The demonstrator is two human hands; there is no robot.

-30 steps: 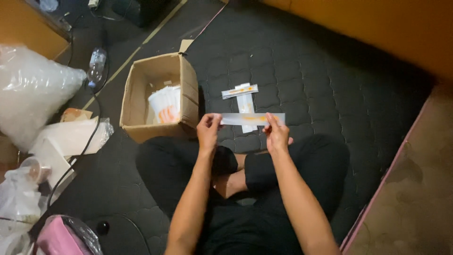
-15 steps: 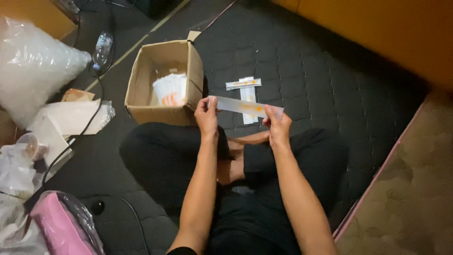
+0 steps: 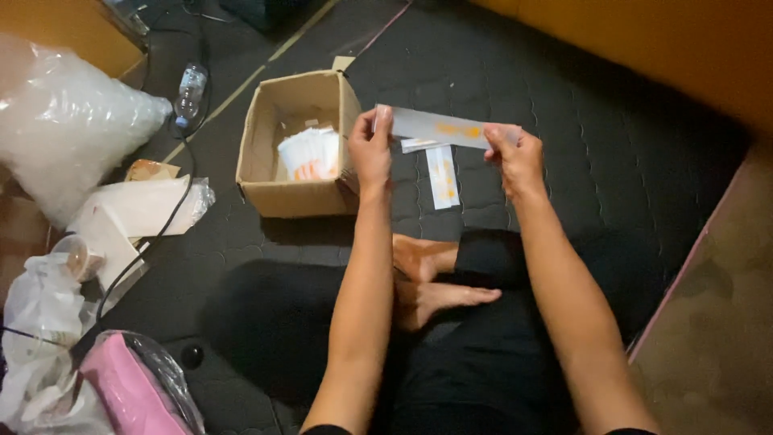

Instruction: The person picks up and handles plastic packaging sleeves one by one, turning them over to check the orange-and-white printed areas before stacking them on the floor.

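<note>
Far left there was a big clear plastic bag (image 3: 68,121) stuffed with something white, a plastic bottle (image 3: 190,90) lying past it, a black cable (image 3: 165,225) snaking toward the near side, and a pink bag (image 3: 133,387) in the near-left corner. None of that was close to the hands.

Next over, an open cardboard box (image 3: 299,193) sat on the dark quilted mat (image 3: 564,97), with a stack of white packets (image 3: 310,155) inside. It stood just left of the hands, so its right wall was the only thing that could've gotten bumped.

The left hand (image 3: 370,149) was pinched shut on the left end of a long flat strip (image 3: 443,127), white-grey with orange marks, held up level over the mat. Looked super light and floppy, paper or thin film, the kind of thing that creases if squeezed mid-span, so gripping the two ends seemed the sensible way. The right hand (image 3: 515,157) was pinching the other end the same way, thumb on top.

Below the strip, two more strips (image 3: 441,173) lay flat on the mat, apart from both hands. Far right was an orange wall (image 3: 684,48).
</note>
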